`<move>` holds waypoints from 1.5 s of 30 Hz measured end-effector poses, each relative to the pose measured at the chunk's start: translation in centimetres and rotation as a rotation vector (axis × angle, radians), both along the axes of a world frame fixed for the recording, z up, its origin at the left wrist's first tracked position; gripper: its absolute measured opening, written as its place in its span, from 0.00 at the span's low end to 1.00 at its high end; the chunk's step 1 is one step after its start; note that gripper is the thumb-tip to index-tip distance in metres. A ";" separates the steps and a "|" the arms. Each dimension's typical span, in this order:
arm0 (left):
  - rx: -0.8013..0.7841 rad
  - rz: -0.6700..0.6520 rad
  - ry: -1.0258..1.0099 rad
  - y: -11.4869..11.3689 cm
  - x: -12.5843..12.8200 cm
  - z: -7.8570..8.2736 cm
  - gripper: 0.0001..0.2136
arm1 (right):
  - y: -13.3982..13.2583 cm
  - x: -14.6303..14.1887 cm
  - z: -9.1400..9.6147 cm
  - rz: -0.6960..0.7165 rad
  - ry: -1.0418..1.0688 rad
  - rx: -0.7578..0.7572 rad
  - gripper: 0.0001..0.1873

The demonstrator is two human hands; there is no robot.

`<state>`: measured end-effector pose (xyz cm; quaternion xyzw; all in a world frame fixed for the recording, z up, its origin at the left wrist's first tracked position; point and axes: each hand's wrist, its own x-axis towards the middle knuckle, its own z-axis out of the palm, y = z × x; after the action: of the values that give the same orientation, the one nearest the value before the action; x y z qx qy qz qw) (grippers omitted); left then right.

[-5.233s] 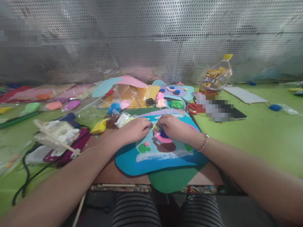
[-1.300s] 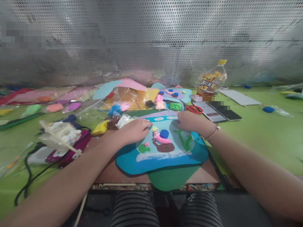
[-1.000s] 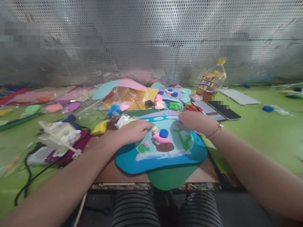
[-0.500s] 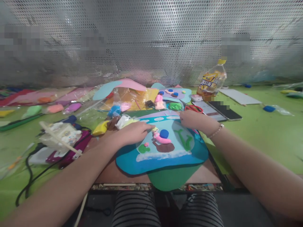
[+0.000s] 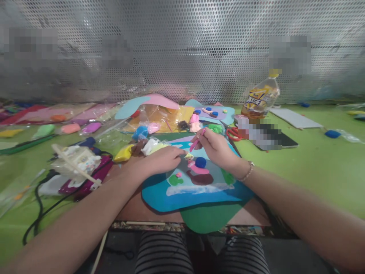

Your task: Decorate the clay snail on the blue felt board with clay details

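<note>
A blue foam picture board (image 5: pixel 196 194) lies in front of me, with a small clay figure (image 5: pixel 196 167) on it: yellow head, pink body, blue ball, brown base. My left hand (image 5: pixel 159 160) rests on the board's left edge, fingers curled and pressed down beside the figure's head. My right hand (image 5: pixel 216 148) is closed round a thin pink clay tool (image 5: pixel 196 141), held above the figure with its tip pointing down-left toward the head. A green clay leaf with a pink flower (image 5: pixel 175 179) sits on the board's lower left.
Bagged clay lumps (image 5: pixel 148 144) lie behind the board, and more clay packs (image 5: pixel 71 127) to the far left. Red scissors (image 5: pixel 232 133), a phone (image 5: pixel 282 140) and a drink bottle (image 5: pixel 261 97) are at the right. A second foam picture (image 5: pixel 212 112) lies further back. A perforated metal wall (image 5: pixel 182 49) closes the rear.
My right hand came back from the board's far right edge near the scissors, now holding the pink tool above the figure. The left hand has stayed on the board.
</note>
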<state>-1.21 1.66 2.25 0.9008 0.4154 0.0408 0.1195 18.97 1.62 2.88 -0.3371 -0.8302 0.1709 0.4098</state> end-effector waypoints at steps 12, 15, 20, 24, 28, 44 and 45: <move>-0.011 0.066 -0.033 -0.3 0.2 0.4 0.15 | 0.6 -0.1 -0.9 0.010 -0.004 -0.045 0.10; -0.016 0.055 -0.024 -0.3 0.3 0.6 0.15 | 0.8 -0.2 -1.1 0.029 0.019 -0.059 0.10; -0.014 0.037 0.003 -0.3 0.3 0.6 0.15 | 1.3 -0.2 -1.7 0.057 0.045 -0.054 0.09; -0.002 0.041 0.014 -0.3 0.2 0.4 0.15 | 1.4 -0.3 -1.9 0.064 0.044 -0.069 0.08; 0.002 0.033 0.017 -0.3 0.2 0.3 0.15 | 1.3 -0.3 -1.9 0.060 0.043 -0.105 0.08; 0.005 0.015 0.017 -0.3 0.2 0.4 0.14 | 1.5 -0.3 -2.0 0.005 -0.077 -0.099 0.03; 0.005 0.015 0.016 -0.3 0.2 0.4 0.14 | 1.5 -0.3 -2.0 -0.003 -0.078 -0.091 0.03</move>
<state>-1.05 1.36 2.61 0.8982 0.4231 0.0354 0.1137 18.69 3.11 0.91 -0.3631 -0.8364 0.1945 0.3616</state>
